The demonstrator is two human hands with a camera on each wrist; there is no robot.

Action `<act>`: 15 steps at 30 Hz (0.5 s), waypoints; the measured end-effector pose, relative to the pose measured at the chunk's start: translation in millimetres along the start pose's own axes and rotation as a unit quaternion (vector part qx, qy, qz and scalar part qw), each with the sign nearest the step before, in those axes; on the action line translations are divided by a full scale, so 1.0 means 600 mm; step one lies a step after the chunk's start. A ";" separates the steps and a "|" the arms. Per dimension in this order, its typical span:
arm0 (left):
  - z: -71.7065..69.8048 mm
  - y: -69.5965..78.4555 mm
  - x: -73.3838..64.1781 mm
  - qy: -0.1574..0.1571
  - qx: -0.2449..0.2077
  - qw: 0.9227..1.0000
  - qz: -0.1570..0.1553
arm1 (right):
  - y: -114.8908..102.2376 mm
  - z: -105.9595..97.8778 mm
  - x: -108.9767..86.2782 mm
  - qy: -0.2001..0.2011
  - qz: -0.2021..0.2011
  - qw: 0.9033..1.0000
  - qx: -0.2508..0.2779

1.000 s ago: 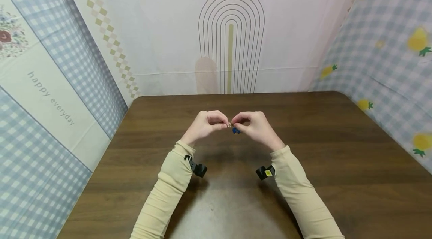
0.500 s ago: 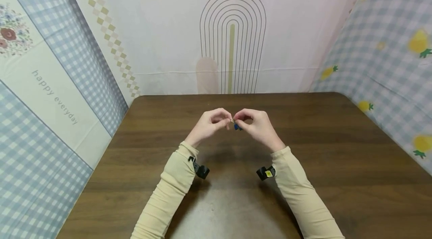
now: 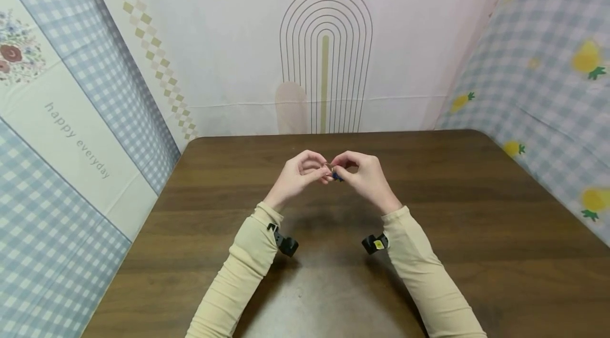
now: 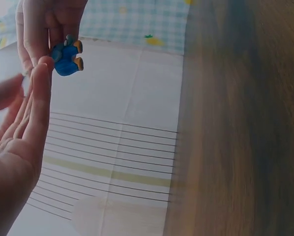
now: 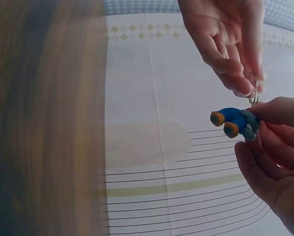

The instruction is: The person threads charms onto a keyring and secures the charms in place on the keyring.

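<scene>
A small keychain figurine (image 5: 234, 120) with a blue body, grey-blue arms and orange feet hangs from the fingertips of my right hand (image 3: 364, 175), which pinches it at its upper end. From that end a thin metal ring (image 5: 255, 93) reaches up to my left hand (image 3: 296, 176), whose thumb and fingertips grip it. In the left wrist view the blue figurine (image 4: 67, 60) shows just past the left fingertips, its feet pointing away. Both hands are raised over the table with fingertips almost meeting. The figurine's head is hidden by the right fingers.
A brown wooden table (image 3: 329, 274) lies under both arms. Behind it hangs a white cloth (image 3: 229, 62) printed with arches. Checked cloths close in the left and right sides. A black wrist camera (image 3: 287, 246) is strapped to each sleeve.
My left hand has moved slightly to the right and up, closer to my right hand, and its fingers have shifted at the ring. The right hand has risen a little with the figurine.
</scene>
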State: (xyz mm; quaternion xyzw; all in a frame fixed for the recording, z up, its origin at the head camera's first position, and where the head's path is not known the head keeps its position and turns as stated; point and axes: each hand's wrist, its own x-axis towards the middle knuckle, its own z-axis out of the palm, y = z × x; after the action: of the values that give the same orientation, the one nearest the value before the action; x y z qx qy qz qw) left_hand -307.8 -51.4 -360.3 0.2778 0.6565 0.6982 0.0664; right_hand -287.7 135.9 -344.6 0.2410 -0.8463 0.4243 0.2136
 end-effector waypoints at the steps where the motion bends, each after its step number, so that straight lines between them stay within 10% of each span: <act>1: 0.000 -0.001 0.000 0.006 -0.004 1.000 -0.002 | 0.000 0.000 0.000 -0.001 0.001 1.000 -0.001; 15: 0.000 -0.004 0.001 0.037 0.018 0.998 -0.041 | 0.009 0.007 0.001 0.015 -0.027 0.999 -0.025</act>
State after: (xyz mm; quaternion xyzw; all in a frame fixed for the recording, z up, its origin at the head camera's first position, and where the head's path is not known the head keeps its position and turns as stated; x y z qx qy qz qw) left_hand -309.0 -51.0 -362.6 0.2257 0.6821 0.6924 0.0661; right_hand -292.0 135.2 -349.9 0.2523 -0.8464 0.4009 0.2435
